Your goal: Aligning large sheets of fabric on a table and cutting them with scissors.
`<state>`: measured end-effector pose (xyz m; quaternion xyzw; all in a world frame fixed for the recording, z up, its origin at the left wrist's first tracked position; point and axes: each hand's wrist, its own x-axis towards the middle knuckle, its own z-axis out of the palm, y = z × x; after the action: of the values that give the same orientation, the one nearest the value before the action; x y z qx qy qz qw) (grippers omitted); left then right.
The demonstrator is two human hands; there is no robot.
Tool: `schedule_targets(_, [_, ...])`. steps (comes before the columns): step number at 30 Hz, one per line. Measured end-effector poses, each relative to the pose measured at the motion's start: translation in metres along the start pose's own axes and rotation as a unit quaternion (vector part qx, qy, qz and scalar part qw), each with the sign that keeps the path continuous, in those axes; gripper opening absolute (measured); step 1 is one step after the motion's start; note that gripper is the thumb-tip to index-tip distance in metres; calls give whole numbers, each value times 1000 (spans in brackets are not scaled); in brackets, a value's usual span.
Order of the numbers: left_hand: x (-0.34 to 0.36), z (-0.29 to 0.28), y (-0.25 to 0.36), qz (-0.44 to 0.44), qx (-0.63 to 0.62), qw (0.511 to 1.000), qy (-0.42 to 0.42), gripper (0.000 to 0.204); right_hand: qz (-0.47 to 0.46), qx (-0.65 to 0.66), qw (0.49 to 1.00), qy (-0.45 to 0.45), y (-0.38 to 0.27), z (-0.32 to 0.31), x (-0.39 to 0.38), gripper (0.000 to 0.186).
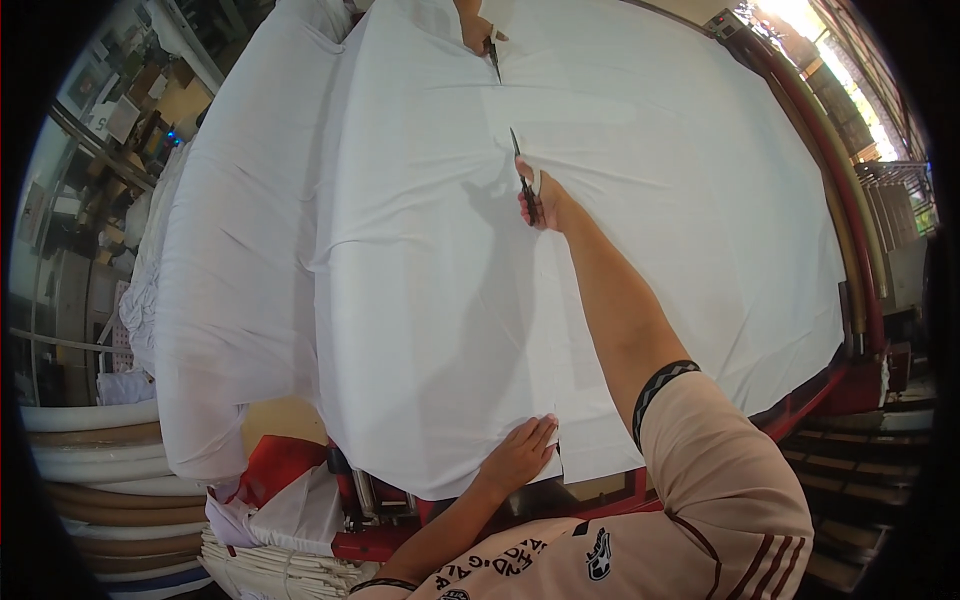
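White fabric (420, 300) is spread over a wide table. My right hand (545, 203) is closed round the dark handles of a pair of scissors (527, 190), their blades pointing away from me on the cloth. From the near edge a straight cut runs up the fabric toward that hand. Beside the near end of the cut, my left hand (517, 458) lies flat on the cloth, fingers stretched out. At the far side another person's hand (476, 36) holds a second pair of scissors (494, 60), pointing toward me.
A thick white fabric roll (235, 230) lies along the table's left side. Several long rolls (110, 465) are stacked at the lower left. Red and brown bars (850, 230) border the table on the right. Folded white cloth (280, 565) sits below the near left corner.
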<state>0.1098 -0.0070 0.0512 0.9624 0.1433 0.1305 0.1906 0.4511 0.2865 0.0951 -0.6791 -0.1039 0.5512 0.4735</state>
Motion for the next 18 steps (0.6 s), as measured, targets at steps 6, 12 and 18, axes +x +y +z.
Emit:
schedule_targets(6, [0, 0, -1, 2, 7, 1000, 1, 48, -113, -49, 992, 10, -13, 12, 26, 70])
schedule_targets(12, [1, 1, -4, 14, 32, 999, -10, 48, 14, 19, 999, 23, -39, 8, 51, 56])
schedule_targets(18, [1, 3, -4, -2, -1, 1000, -19, 48, -89, -12, 996, 28, -39, 12, 70, 63])
